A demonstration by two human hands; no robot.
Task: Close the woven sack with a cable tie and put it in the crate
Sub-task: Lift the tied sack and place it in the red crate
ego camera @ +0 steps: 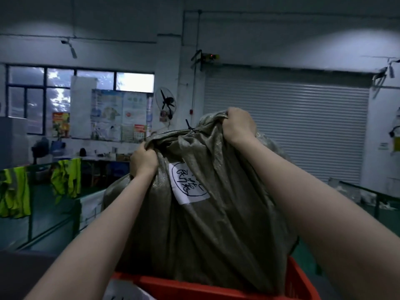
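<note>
Woven sack: olive, bulky, neck cinched by black cable tie, held above red crate.

Head view: left hand and right hand are clenched on bunched fabric near the top. Lowering is best done evenly, base centred between crate walls, grip kept until settled.

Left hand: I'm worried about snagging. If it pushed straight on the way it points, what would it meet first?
The left hand already grips the woven sack, so it would press into sack fabric first.
</note>
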